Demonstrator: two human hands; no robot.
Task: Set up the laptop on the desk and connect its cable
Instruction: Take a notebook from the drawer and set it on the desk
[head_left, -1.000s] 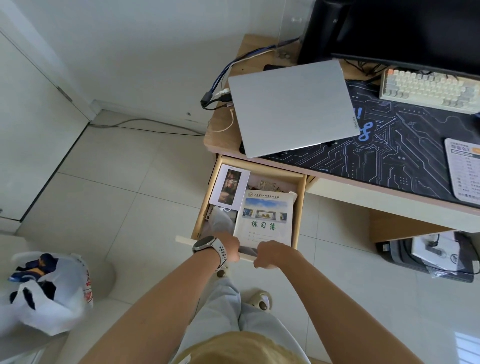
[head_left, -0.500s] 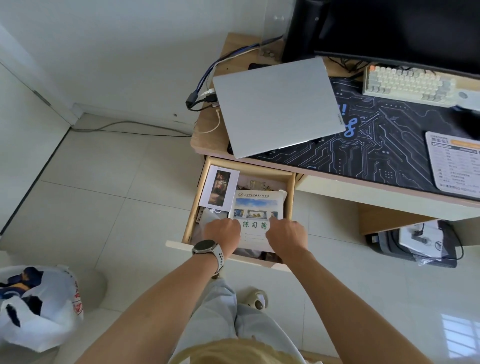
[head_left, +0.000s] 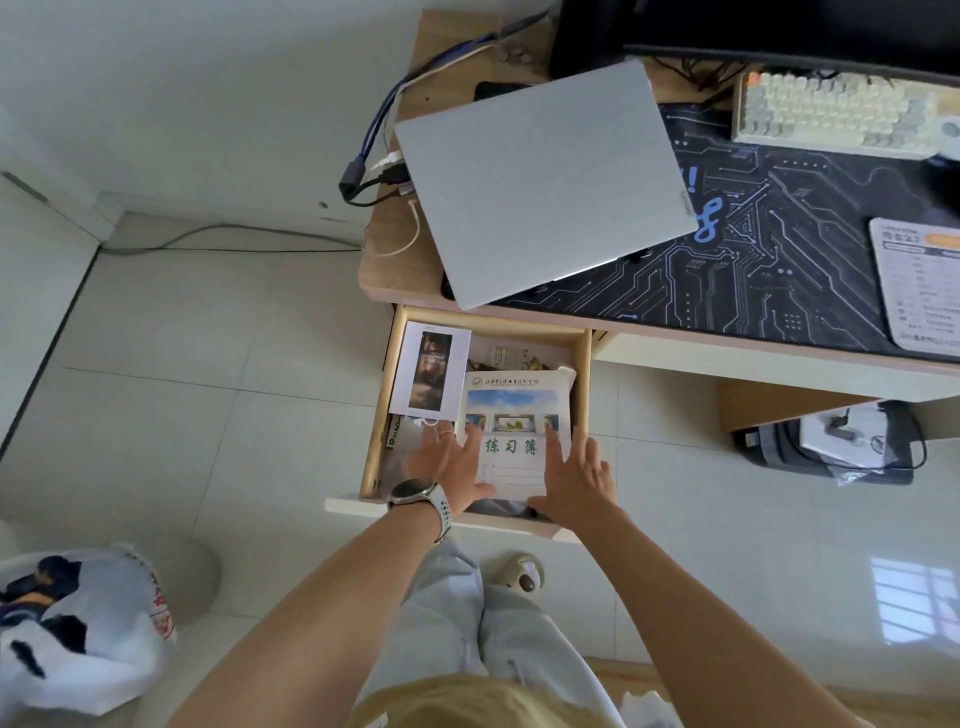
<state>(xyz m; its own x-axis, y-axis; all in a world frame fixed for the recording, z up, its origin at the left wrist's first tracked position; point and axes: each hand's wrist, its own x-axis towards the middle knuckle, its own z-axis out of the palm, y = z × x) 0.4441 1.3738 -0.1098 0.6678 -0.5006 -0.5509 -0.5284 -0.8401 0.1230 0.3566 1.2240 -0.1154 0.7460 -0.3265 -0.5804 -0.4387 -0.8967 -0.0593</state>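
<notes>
A closed silver laptop (head_left: 540, 176) lies slanted on the desk's left end (head_left: 384, 260), partly on a dark circuit-pattern mat (head_left: 779, 249). Several cables and plugs (head_left: 374, 166) hang at the laptop's left edge. Below it a wooden drawer (head_left: 584, 374) stands open. An exercise book (head_left: 511, 415) lies in the drawer. My left hand (head_left: 452, 462), with a watch on the wrist, and my right hand (head_left: 574, 478) rest with straight fingers on the book's two sides.
A card with a dark picture (head_left: 431, 369) and small clutter lie in the drawer. A keyboard (head_left: 836, 114) and a monitor (head_left: 779, 31) stand at the back. A printed sheet (head_left: 919, 280) lies right. A bag (head_left: 78, 623) and a floor cable (head_left: 208, 239) are left.
Both hands have moved from the drawer's front edge into the drawer and now lie on the exercise book. The drawer is pulled out a little further.
</notes>
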